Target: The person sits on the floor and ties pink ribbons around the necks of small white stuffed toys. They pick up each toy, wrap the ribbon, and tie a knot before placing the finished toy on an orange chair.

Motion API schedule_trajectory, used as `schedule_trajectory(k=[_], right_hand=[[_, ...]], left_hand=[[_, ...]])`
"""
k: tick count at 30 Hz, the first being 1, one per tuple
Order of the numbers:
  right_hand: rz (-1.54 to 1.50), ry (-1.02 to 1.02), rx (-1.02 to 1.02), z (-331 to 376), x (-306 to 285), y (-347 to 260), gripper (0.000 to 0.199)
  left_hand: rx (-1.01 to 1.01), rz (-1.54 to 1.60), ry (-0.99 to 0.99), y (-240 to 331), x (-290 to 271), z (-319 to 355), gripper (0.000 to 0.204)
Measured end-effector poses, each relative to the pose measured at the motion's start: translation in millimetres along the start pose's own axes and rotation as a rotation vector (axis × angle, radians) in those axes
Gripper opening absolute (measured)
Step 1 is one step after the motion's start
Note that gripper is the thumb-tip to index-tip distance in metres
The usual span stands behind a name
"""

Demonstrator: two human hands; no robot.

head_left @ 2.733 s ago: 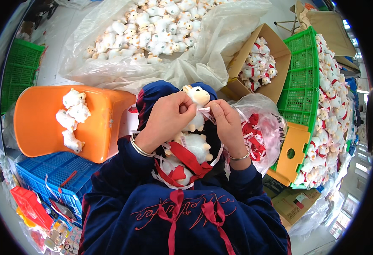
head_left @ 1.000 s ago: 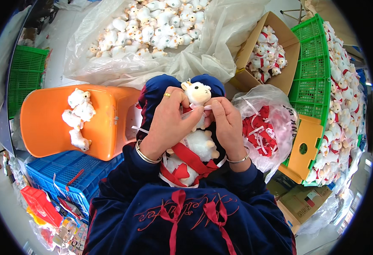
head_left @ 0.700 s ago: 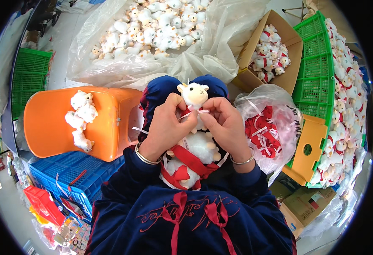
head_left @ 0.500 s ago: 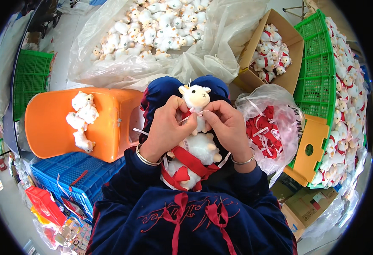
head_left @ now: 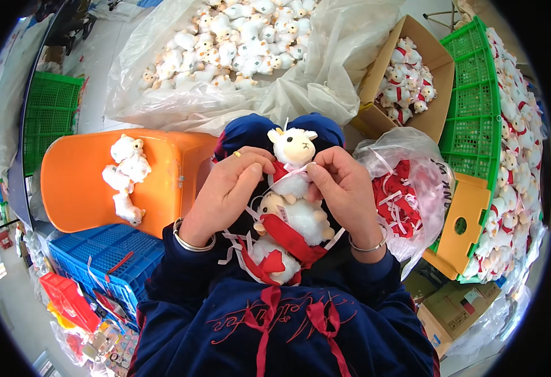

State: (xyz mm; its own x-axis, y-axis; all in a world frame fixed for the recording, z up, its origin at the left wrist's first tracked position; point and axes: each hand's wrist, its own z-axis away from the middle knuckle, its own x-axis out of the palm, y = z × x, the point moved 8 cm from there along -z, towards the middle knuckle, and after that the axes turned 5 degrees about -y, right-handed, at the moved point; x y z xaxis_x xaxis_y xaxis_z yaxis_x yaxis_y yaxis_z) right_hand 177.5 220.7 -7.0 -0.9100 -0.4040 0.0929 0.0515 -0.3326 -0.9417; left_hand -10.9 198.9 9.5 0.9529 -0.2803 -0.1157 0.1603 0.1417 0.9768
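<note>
A small white plush animal (head_left: 293,149) stands upright between my hands, over my lap. My left hand (head_left: 230,187) pinches a red-and-white ribbon (head_left: 281,171) at the toy's neck from the left. My right hand (head_left: 343,182) grips the same ribbon and the toy's body from the right. Below them, more white plush toys with red scarves (head_left: 291,227) lie in my lap among loose ribbon ends.
An orange plastic chair (head_left: 93,182) at my left carries three plain plush toys (head_left: 126,176). A clear bag of red ribbons (head_left: 407,195) sits at my right. A big plastic sheet of plush toys (head_left: 237,44), a cardboard box (head_left: 407,75) and green crates (head_left: 476,107) lie ahead.
The plush toy has been turned upright and raised between my hands, and its face now shows. Both hands have stayed at its neck, working the ribbon.
</note>
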Motion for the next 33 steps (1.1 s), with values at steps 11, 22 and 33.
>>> schedule_trajectory(k=[11,22,33], right_hand=[[0.035,0.019,0.041,-8,3,-8,0.01],[-0.023,0.015,0.088,-9,4,-8,0.011],[0.056,0.016,0.082,-10,6,-12,0.014]], left_hand=[[0.032,-0.297,-0.052,6,4,-5,0.011],[0.479,-0.639,0.131,20,5,14,0.027],[-0.373,0.01,0.009,2,1,2,0.017]])
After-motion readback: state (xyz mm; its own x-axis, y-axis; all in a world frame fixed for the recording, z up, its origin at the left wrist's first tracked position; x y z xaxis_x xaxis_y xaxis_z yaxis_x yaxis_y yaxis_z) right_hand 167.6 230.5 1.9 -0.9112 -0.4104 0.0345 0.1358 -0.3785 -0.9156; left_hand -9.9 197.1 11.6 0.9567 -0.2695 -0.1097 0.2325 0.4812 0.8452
